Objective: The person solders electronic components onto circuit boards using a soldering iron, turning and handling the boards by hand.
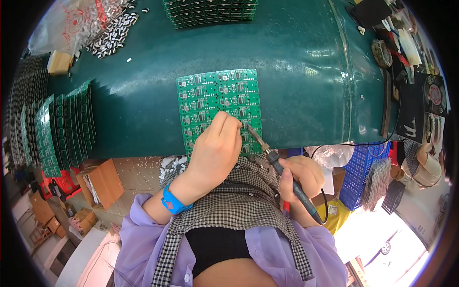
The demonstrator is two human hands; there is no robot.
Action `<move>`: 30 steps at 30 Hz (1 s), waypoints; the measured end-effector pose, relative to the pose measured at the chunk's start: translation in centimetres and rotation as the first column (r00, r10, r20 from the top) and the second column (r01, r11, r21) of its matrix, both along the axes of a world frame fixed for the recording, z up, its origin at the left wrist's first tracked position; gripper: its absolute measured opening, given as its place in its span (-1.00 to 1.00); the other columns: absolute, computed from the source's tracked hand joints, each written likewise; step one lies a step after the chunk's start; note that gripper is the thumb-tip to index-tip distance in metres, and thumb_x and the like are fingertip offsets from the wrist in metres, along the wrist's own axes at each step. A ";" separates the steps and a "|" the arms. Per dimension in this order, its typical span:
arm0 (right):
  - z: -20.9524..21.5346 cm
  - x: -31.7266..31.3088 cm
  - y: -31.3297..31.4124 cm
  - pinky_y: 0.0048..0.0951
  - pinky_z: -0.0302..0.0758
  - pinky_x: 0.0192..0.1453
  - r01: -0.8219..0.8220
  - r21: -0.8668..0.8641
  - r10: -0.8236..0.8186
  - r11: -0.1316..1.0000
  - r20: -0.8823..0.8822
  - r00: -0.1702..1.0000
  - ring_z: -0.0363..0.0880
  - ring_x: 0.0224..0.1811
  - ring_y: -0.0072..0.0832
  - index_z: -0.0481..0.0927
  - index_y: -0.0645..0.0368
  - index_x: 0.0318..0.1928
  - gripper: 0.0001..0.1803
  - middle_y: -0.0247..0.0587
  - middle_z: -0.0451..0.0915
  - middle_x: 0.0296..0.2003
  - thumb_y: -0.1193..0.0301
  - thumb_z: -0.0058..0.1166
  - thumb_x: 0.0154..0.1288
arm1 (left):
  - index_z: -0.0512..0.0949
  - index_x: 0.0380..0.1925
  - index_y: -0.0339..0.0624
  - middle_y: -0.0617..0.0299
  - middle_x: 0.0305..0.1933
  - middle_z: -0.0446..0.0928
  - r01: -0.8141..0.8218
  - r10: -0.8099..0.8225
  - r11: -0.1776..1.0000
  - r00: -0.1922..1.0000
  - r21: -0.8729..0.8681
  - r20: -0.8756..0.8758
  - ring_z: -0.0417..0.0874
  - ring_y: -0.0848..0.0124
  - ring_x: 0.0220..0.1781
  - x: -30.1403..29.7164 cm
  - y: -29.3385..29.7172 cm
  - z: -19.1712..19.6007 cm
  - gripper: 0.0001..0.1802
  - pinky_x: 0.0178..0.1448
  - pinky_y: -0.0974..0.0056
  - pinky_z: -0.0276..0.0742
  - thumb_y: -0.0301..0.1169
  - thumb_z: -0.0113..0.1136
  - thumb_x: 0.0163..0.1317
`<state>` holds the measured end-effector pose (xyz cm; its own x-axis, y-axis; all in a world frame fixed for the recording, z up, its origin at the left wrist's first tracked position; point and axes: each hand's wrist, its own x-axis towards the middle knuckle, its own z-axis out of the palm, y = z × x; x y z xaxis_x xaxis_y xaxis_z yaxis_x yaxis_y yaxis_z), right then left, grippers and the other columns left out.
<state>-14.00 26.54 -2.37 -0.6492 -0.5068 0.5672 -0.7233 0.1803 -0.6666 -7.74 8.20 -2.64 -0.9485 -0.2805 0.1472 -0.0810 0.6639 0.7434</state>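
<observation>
A green circuit board panel (198, 91), divided into several small units with dark chips, lies on the green table in front of me. My right hand (306, 177) is closed round a soldering iron (299, 191), whose tip touches or hovers just over the right column of the panel. Over the middle of the panel is my left hand (217, 146), its thumb and fingers pinched close to the iron's tip. Whatever the pinch holds is too small or hidden to make out. My left wrist and fingers cover part of the panel's lower left.
Stacked green panels (210, 12) stand at the far edge, and more panels (71, 124) lean in rows at left. Small black-and-white parts (112, 36) lie beside a plastic bag (71, 24). A blue crate (358, 172) is below the table's right side. The iron's cord (326, 205) loops at right.
</observation>
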 end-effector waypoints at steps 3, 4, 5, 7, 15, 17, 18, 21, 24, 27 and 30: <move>0.1 0.4 0.1 -0.41 0.53 -0.55 0.010 0.003 -0.010 1.000 0.008 1.000 0.58 -0.64 -0.33 0.59 0.31 -0.44 -0.89 -0.16 0.58 -0.61 0.58 0.11 -0.08 | 0.44 -0.34 -0.30 0.08 -0.35 0.42 0.017 -0.019 0.999 0.999 -0.029 -0.039 0.53 0.14 -0.42 0.0 0.2 -0.3 -0.87 -0.39 0.17 0.45 -0.66 0.15 0.10; 0.2 0.5 0.2 -0.41 0.53 -0.55 0.010 0.002 -0.010 1.000 0.007 1.000 0.58 -0.64 -0.33 0.59 0.31 -0.44 -0.89 -0.16 0.58 -0.61 0.58 0.11 -0.08 | 0.44 -0.34 -0.30 0.08 -0.35 0.42 0.018 -0.019 0.999 0.999 -0.031 -0.040 0.53 0.14 -0.42 0.1 0.2 -0.2 -0.87 -0.39 0.17 0.45 -0.66 0.15 0.10; 0.2 0.6 0.2 -0.40 0.53 -0.55 0.015 0.011 -0.015 1.000 -0.003 1.000 0.58 -0.64 -0.34 0.59 0.30 -0.44 -0.89 -0.16 0.58 -0.61 0.58 0.10 -0.08 | 0.44 -0.35 -0.30 0.08 -0.35 0.43 0.036 -0.039 0.994 0.999 -0.101 -0.028 0.54 0.14 -0.41 0.2 0.2 -0.1 -0.87 -0.38 0.18 0.46 -0.66 0.15 0.10; 0.2 0.7 0.4 -0.40 0.53 -0.55 0.022 0.018 -0.022 1.000 -0.013 1.000 0.58 -0.65 -0.34 0.59 0.30 -0.45 -0.89 -0.17 0.58 -0.61 0.58 0.10 -0.09 | 0.45 -0.36 -0.30 0.08 -0.36 0.44 0.056 -0.060 0.983 0.998 -0.172 -0.015 0.55 0.15 -0.40 0.5 0.2 0.2 -0.88 -0.37 0.18 0.47 -0.66 0.15 0.10; -0.1 1.2 1.2 -0.43 0.49 -0.58 0.012 -0.016 -0.012 1.000 -0.012 1.000 0.55 -0.67 -0.34 0.59 0.30 -0.45 -0.87 -0.19 0.56 -0.64 0.58 0.09 -0.13 | 0.45 -0.33 -0.30 0.08 -0.33 0.46 0.003 -0.004 1.000 0.999 -0.029 -0.052 0.56 0.13 -0.38 1.6 0.6 0.1 -0.83 -0.36 0.18 0.48 -0.68 0.18 0.06; -0.2 1.1 1.1 -0.43 0.49 -0.58 0.004 -0.022 -0.004 1.000 -0.013 1.000 0.55 -0.67 -0.34 0.59 0.30 -0.45 -0.87 -0.19 0.56 -0.64 0.58 0.09 -0.13 | 0.45 -0.32 -0.30 0.08 -0.33 0.45 0.002 -0.004 0.999 0.999 -0.038 -0.046 0.57 0.13 -0.37 1.6 0.8 0.1 -0.82 -0.35 0.17 0.48 -0.68 0.18 0.06; -0.2 1.1 1.0 -0.43 0.49 -0.58 -0.004 -0.027 0.003 1.000 -0.014 1.000 0.55 -0.67 -0.34 0.59 0.29 -0.45 -0.87 -0.19 0.56 -0.64 0.58 0.09 -0.13 | 0.45 -0.31 -0.30 0.07 -0.32 0.45 0.002 -0.004 0.999 0.999 -0.046 -0.040 0.57 0.13 -0.36 1.6 0.9 0.1 -0.82 -0.34 0.16 0.48 -0.68 0.17 0.06; -0.2 1.3 1.1 -0.44 0.49 -0.58 -0.003 -0.029 0.002 1.000 -0.022 1.000 0.56 -0.67 -0.35 0.60 0.29 -0.44 -0.87 -0.20 0.56 -0.64 0.57 0.10 -0.12 | 0.47 -0.32 -0.31 0.07 -0.33 0.45 0.025 -0.027 0.998 0.999 -0.052 -0.044 0.57 0.13 -0.36 1.7 1.0 0.0 -0.83 -0.35 0.17 0.48 -0.68 0.17 0.07; 0.0 1.7 1.2 -0.44 0.51 -0.56 0.000 -0.007 -0.001 1.000 -0.016 1.000 0.57 -0.65 -0.36 0.60 0.29 -0.44 -0.87 -0.20 0.55 -0.64 0.57 0.10 -0.11 | 0.49 -0.32 -0.30 0.08 -0.34 0.44 0.052 -0.059 0.990 0.997 -0.129 -0.047 0.56 0.15 -0.39 1.8 0.8 -0.2 -0.85 -0.37 0.19 0.47 -0.67 0.18 0.08; -0.2 2.1 1.4 -0.44 0.52 -0.55 0.015 -0.005 -0.015 1.000 -0.016 1.000 0.57 -0.65 -0.36 0.60 0.29 -0.45 -0.88 -0.21 0.55 -0.64 0.57 0.10 -0.10 | 0.51 -0.32 -0.29 0.09 -0.36 0.44 0.039 -0.034 0.984 0.999 -0.176 0.031 0.56 0.18 -0.41 1.9 0.9 0.5 -0.85 -0.39 0.21 0.47 -0.65 0.21 0.07; 0.0 2.4 1.6 -0.43 0.50 -0.56 0.027 -0.010 -0.027 1.000 -0.022 0.999 0.56 -0.65 -0.37 0.60 0.28 -0.47 -0.89 -0.22 0.54 -0.65 0.56 0.10 -0.10 | 0.51 -0.33 -0.28 0.11 -0.36 0.44 0.077 -0.078 0.987 0.997 -0.144 -0.004 0.56 0.20 -0.43 2.1 0.8 0.3 -0.84 -0.40 0.21 0.47 -0.63 0.23 0.07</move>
<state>-11.64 28.09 -2.40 -0.6495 -0.4835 0.5868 -0.7330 0.1931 -0.6523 -5.67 9.00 -2.38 -0.9648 -0.1814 0.1902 -0.0183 0.7682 0.6400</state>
